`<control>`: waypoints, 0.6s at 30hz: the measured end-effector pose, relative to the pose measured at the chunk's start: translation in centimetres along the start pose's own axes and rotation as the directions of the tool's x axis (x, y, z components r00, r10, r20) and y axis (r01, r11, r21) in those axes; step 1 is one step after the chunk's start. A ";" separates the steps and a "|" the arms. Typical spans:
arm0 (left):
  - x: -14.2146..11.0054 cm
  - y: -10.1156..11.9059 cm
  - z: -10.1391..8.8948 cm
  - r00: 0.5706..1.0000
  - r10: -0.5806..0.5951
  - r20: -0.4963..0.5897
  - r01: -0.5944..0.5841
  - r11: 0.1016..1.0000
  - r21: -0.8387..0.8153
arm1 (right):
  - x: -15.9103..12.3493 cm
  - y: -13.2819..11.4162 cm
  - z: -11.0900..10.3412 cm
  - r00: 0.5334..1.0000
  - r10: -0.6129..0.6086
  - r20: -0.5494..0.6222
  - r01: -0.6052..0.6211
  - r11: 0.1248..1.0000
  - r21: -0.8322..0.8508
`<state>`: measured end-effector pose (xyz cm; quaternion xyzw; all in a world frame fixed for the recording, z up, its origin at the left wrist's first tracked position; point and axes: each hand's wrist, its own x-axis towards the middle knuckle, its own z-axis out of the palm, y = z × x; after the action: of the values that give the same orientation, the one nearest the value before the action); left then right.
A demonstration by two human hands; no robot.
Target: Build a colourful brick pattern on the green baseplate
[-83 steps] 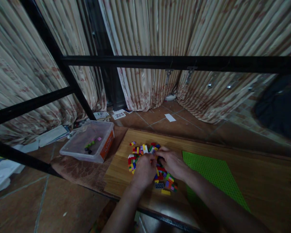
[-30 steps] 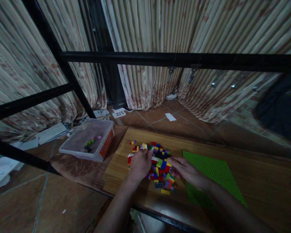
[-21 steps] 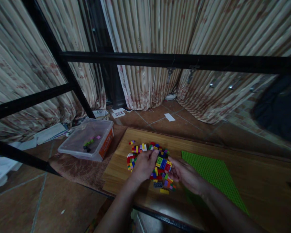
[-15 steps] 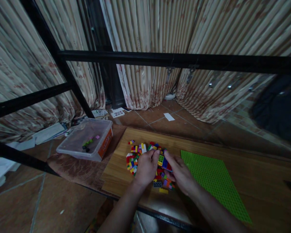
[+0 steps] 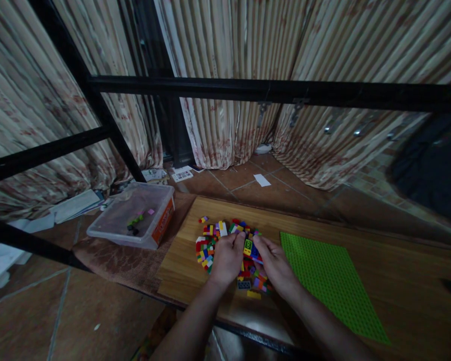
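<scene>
Between my two hands is a small block of joined toy bricks (image 5: 249, 247), yellow-green and yellow on the left, blue on the right, its studless underside partly facing me. My left hand (image 5: 227, 258) pinches its left end with thumb and fingers. Closed on the blue end is my right hand (image 5: 274, 263), whose fingers hide part of it. Under and around both hands lies a pile of loose coloured bricks (image 5: 206, 248). A dark grey brick (image 5: 244, 285) and a yellow brick (image 5: 254, 295) lie at the pile's near side.
A green studded baseplate (image 5: 330, 281) lies right of my hands on the wooden board (image 5: 186, 260). To the left, a clear plastic box (image 5: 113, 220) holds a few bricks. Black metal bars (image 5: 248, 90) cross in front of the curtains.
My right hand has shifted slightly left, closer to my left hand, and covers more of the blue end. The joined bricks have turned a little. The loose bricks look the same.
</scene>
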<state>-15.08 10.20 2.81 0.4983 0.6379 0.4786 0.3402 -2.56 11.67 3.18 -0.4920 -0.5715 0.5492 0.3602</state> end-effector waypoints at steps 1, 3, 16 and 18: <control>0.1 0.0 -0.2 1.000 -0.014 0.010 0.013 1.000 0.027 | 0.1 -0.3 -0.4 0.992 -0.107 0.062 0.116 0.981 -0.158; 0.2 0.1 -0.6 0.999 -0.038 0.034 0.035 0.996 0.079 | 0.2 -1.0 -1.2 0.938 -0.260 0.231 0.336 0.847 -0.411; 0.5 0.4 -1.4 0.997 -0.019 0.069 0.002 0.971 0.239 | 0.0 -1.3 -0.2 0.914 -0.210 0.348 0.390 0.691 -0.609; 0.5 0.3 -1.4 0.998 -0.026 0.050 0.012 0.966 0.258 | 0.0 -1.3 -0.1 0.920 -0.203 0.337 0.378 0.688 -0.619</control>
<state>-16.44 10.33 3.59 0.5446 0.6903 0.3750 0.2937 -2.70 11.81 4.42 -0.4203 -0.8411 0.2959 0.1684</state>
